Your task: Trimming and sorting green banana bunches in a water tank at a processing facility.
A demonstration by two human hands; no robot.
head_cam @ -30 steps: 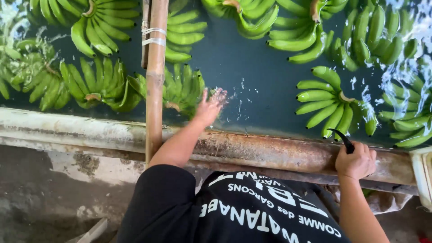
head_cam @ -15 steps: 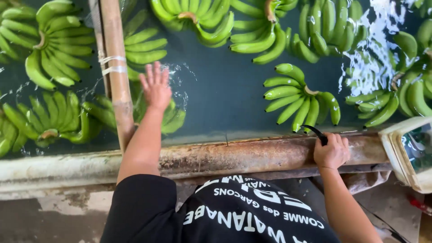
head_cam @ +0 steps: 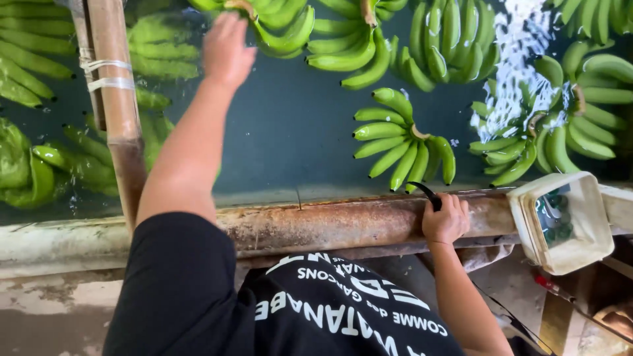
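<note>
your left hand has stretched out since a second ago, when it hovered low over the water close to the near rim; now it sits far out over the tank, fingers spread flat, at the near edge of a green banana cluster floating at the far side. whether it is touching the fruit yet i cannot tell. judged from that, you have left the near bunches and are going for a farther one.

your right hand has not moved off the rusty tank rim; it is closed around a small curved black knife, the blade pointing out over the water toward another banana cluster floating just beyond it.

to the left, a wooden pole bound with white ties crosses the water, just left of your outstretched arm, with more bunches beyond it. on the right, a white plastic tub rests on the rim, and water splashes in at the far right, so the fruit there may drift.
</note>
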